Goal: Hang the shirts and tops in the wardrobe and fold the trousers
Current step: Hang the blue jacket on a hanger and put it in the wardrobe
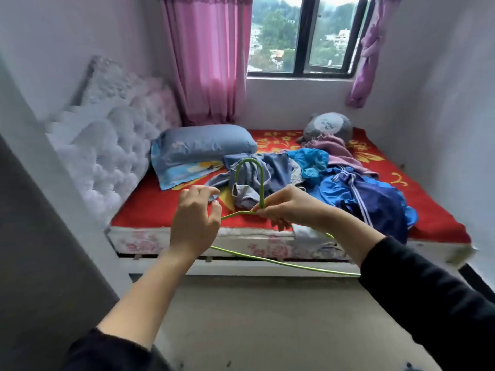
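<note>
Head camera view, looking down from a standing position at a bed (166,210) with a red flowered cover. A person in black sleeves holds a thin green wire hanger (261,188) in front of the bed's near edge. The right hand (284,207) is closed around the hanger's neck, just below the hook. The left hand (194,218) sits at the hanger's left shoulder; its fingers are curled near the wire, but whether they actually pinch it cannot be told. No garment is on the hanger. A heap of clothes (321,178) lies unsorted in the middle of the bed: grey-blue, bright blue, navy with white stripes, and a mauve piece, all crumpled together. A blue pillow (203,143) and a grey plush toy (328,127) lie behind the heap. No wardrobe is in view. Judging by the untouched-looking heap, the task seems barely begun, with nothing visibly hung or folded.
</note>
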{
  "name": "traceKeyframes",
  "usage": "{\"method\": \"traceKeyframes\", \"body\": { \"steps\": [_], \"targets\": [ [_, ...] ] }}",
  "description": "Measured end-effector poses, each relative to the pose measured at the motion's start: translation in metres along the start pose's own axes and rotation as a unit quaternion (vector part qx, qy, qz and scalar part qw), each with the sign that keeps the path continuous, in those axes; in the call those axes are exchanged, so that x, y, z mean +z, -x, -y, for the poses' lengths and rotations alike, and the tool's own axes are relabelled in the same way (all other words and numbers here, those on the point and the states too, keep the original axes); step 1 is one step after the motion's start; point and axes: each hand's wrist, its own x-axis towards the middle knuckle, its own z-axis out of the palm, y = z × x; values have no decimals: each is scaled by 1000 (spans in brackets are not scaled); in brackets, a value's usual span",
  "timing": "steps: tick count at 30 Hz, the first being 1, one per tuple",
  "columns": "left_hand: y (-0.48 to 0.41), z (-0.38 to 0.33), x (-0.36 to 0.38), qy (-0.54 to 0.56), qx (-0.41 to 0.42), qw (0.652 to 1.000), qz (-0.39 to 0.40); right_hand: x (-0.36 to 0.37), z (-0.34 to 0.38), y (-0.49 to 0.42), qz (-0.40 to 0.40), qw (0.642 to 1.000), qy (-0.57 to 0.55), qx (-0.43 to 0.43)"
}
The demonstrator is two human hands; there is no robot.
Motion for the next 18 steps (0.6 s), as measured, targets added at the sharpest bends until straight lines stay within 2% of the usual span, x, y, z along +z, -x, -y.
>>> {"method": "traceKeyframes", "body": {
  "steps": [3, 8, 10, 18],
  "targets": [
    [-22, -46, 84, 18, -1, 998, 67, -53, -58, 17, -26, 998, -4, 49],
    [-53, -123, 199, 57, 3, 990, 129, -139, -143, 37, -83, 989, 33, 119],
    [-63, -146, 239, 59, 8, 986, 159, -169, -178, 42, -107, 983, 12, 150],
    [-115, -193, 372, 55, 17, 967, 249, -262, -296, 29, -195, 949, -19, 247]
  ]
}}
